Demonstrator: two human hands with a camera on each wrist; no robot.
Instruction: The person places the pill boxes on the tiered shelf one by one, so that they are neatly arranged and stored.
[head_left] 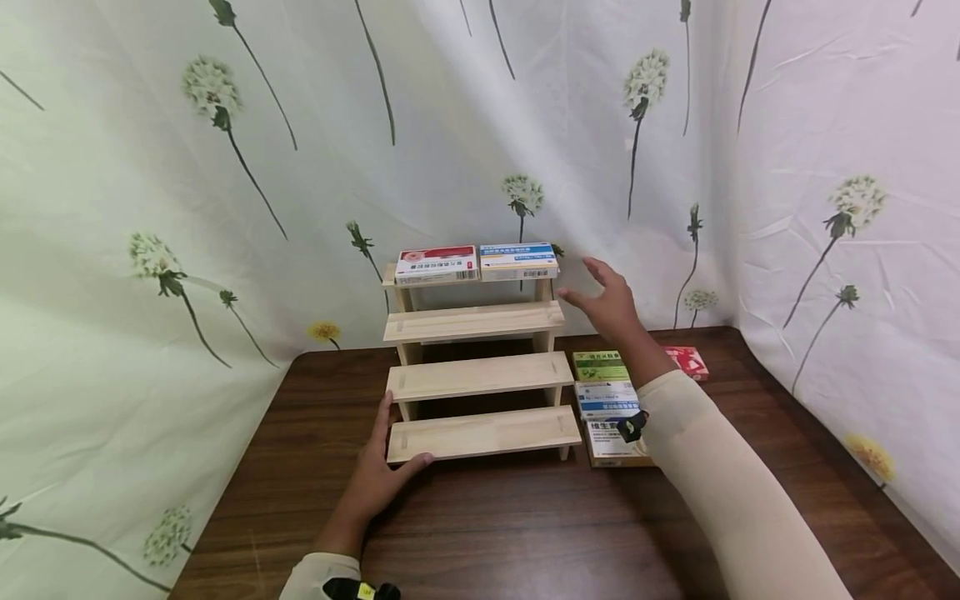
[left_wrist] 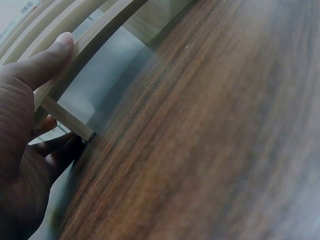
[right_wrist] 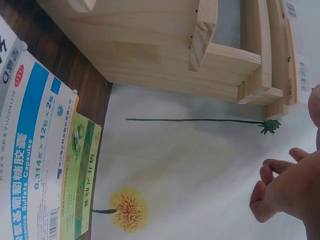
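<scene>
The left hand [head_left: 377, 477] grips the lower left end of a stepped wooden rack [head_left: 480, 377], thumb at the bottom step's front edge; the rack stands on the tabletop [head_left: 510, 533]. On its top step a red-and-white box [head_left: 437, 263] lies beside a blue-and-white box [head_left: 517, 260]. Just right of that pair the right hand [head_left: 611, 304] hovers empty, thumb and fingers spread wide. Below, beside the rack, lie a green box [head_left: 597, 367], a blue-striped box [head_left: 604, 400] and a white box [head_left: 609, 446], with a red box [head_left: 687, 362] farther right

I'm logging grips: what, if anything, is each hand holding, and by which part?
The left hand grips the wooden rack by the left end of its lowest step; the right hand holds nothing.
</scene>
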